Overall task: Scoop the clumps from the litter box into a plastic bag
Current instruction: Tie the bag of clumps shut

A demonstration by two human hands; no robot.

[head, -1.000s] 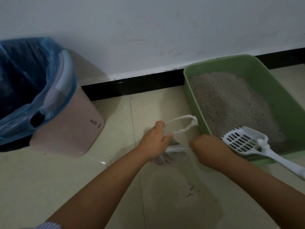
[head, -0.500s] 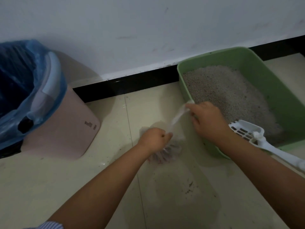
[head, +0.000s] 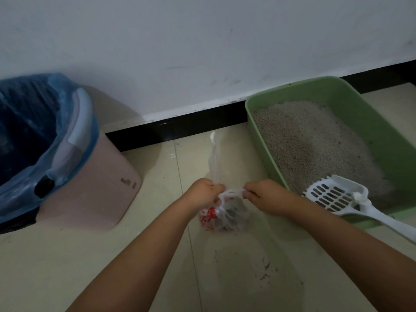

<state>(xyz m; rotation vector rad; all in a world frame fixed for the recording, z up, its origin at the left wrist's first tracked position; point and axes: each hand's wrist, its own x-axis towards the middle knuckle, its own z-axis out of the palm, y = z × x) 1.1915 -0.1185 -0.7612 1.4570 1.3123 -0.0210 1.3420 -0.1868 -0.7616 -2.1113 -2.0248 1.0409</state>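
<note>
Both hands grasp the plastic bag (head: 225,215) on the tiled floor (head: 67,255): the left hand (head: 203,193) clenches one handle strip, the right hand (head: 262,194) pinches the other. The white scoop (head: 333,195) rests in the green litter box (head: 360,122) just to the right.

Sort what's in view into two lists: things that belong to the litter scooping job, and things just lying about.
Job:
plastic bag, gripped by left hand and right hand
green litter box
white scoop, resting in the box

Lying about:
pink bin with blue liner
</note>
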